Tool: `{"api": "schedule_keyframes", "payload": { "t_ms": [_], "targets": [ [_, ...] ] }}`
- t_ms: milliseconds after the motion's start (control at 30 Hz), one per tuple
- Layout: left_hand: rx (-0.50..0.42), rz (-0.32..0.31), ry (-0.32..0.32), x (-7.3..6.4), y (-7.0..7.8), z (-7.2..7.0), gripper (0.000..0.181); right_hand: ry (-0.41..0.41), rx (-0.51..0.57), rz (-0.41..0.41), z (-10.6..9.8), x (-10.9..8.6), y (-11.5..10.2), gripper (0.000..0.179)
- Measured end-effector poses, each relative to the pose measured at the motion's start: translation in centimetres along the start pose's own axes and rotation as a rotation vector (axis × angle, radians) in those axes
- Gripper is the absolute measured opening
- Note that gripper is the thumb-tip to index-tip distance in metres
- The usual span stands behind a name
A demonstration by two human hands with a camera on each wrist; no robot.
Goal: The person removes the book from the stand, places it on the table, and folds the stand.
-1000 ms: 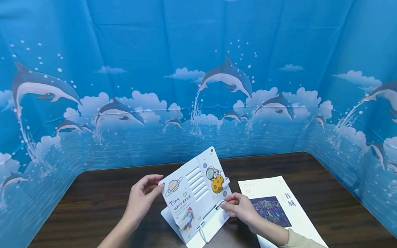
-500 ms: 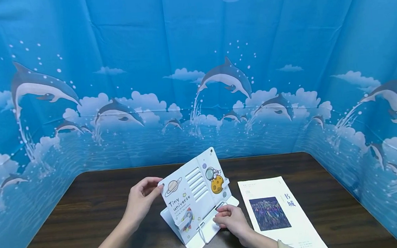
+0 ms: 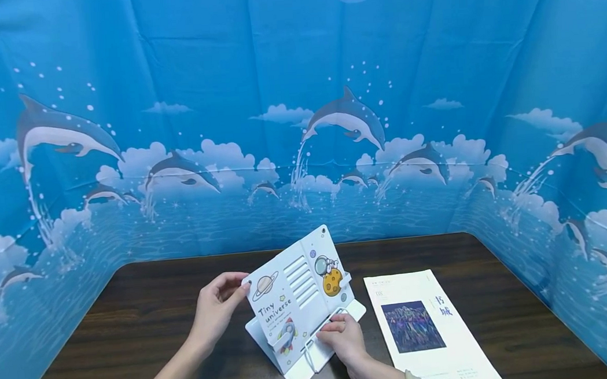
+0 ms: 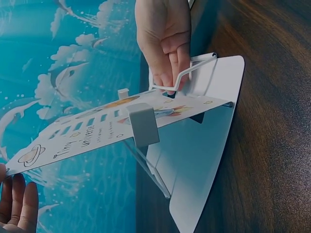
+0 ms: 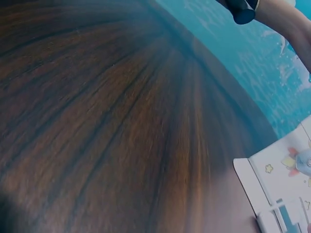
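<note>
A white book stand (image 3: pixel 303 297) printed with "Tiny universe", a ringed planet and an astronaut stands on the table, its panel tilted back over a flat base. My left hand (image 3: pixel 215 305) pinches the panel's upper left corner between thumb and fingers. At the panel's lower edge, my right hand (image 3: pixel 345 339) has its bent fingers on the stand beside the wire page holder (image 4: pixel 182 77); the fingertips are partly hidden. The left wrist view shows the support bars (image 4: pixel 150 167) under the panel. In the right wrist view only a corner of the stand (image 5: pixel 279 170) appears.
A white book (image 3: pixel 421 315) with a dark picture on its cover lies flat to the right of the stand. The dark wooden table (image 3: pixel 149 315) has a blue dolphin curtain (image 3: pixel 258 128) around its back and sides.
My right hand has moved left and slightly down along the stand's lower edge, away from the right-hand wire and the book. My left hand and the stand stay almost where they were.
</note>
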State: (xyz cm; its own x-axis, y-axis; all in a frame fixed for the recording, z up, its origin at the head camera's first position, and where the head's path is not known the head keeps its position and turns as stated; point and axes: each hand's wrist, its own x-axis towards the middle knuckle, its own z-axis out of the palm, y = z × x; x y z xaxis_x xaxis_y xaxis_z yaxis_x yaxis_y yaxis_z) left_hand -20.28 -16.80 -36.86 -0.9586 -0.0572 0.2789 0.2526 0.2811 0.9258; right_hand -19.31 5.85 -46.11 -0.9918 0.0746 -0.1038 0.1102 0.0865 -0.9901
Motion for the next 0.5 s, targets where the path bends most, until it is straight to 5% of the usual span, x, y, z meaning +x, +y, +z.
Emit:
{"api": "schedule_keyframes", "payload": {
  "t_ms": [500],
  "targets": [
    [-0.028, 0.025, -0.001, -0.12, 0.11, -0.03, 0.022, 0.063, 0.030, 0.024, 0.94, -0.13, -0.32, 0.045]
  ]
}}
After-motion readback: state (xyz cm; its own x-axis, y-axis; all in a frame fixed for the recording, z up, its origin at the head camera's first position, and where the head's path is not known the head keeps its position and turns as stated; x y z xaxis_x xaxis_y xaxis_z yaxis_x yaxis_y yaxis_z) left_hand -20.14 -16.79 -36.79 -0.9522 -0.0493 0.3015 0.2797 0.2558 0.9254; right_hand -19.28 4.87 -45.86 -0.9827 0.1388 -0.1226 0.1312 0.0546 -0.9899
